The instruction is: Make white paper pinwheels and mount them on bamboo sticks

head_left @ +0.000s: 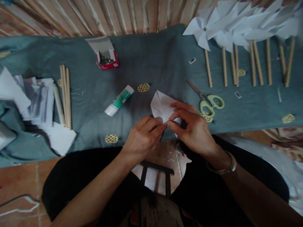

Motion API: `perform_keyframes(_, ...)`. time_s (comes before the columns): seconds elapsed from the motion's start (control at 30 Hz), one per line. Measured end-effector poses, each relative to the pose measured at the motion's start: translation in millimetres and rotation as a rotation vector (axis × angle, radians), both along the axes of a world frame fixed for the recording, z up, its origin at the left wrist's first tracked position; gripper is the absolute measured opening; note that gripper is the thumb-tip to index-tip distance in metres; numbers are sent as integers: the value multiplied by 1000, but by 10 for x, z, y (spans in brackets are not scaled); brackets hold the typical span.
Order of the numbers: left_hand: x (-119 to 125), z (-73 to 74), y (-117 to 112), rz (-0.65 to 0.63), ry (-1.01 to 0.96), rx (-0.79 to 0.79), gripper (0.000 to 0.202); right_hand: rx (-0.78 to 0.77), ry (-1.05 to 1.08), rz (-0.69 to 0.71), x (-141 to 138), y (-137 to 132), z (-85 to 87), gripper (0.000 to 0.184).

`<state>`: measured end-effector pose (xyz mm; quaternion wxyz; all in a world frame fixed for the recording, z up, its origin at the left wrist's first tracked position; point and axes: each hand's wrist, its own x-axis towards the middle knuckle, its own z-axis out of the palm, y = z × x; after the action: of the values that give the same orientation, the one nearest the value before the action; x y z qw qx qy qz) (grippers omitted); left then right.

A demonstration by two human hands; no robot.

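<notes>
A folded piece of white paper (161, 105) lies at the near edge of a grey-green cloth (146, 60). My left hand (142, 138) pinches its near corner with closed fingers. My right hand (193, 127) meets it there, fingertips pressed on the same paper from the right, thumb and forefinger closed on the fold. A white glue stick with a green label (119, 100) lies to the left of the paper. Green-handled scissors (208, 101) lie just right of my right hand.
A small red box of pins (105, 56) stands open at the back. Finished white paper pinwheels on wooden sticks (239, 34) fill the back right. Loose wooden sticks (65, 94) and a heap of white paper sheets (30, 97) lie at the left.
</notes>
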<state>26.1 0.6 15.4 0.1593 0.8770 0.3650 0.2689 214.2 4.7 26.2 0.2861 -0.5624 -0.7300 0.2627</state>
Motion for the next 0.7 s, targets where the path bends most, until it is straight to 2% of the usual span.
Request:
perform_keyframes(0.53,5,6,-2,-1,-15,12,17,16,-24,23,11,-7,-1,5)
perform_keyframes(0.7,6,4,-1,4,5,7,17,36,-22,33,19,-16,-23,10)
